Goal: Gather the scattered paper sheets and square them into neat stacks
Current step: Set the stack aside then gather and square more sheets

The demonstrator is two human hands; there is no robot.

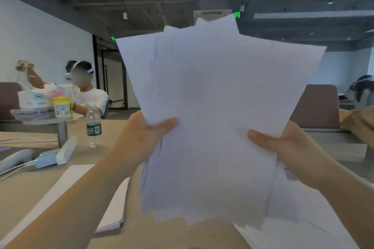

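Here, an uneven sheaf of white paper sheets [212,117] is held upright above the table [24,194]; its sides are pinched by the left hand [139,137] and the right hand [291,147], thumbs in front. A squared stack [115,208] is seen on the table at left; loose sheets [303,234] are spread at right.

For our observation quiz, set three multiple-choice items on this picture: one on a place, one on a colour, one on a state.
1. Where does the water bottle stand?
A. on the table, left of the held sheets
B. on a chair
C. on the floor

2. What colour is its label?
A. red
B. green
C. yellow

3. How do the held sheets lie?
A. squared flush
B. rolled up
C. fanned, edges uneven

Key: 1 A, it stands on the table beyond the left hand; 2 B, a green band wraps it; 3 C, corners jut out at the top.
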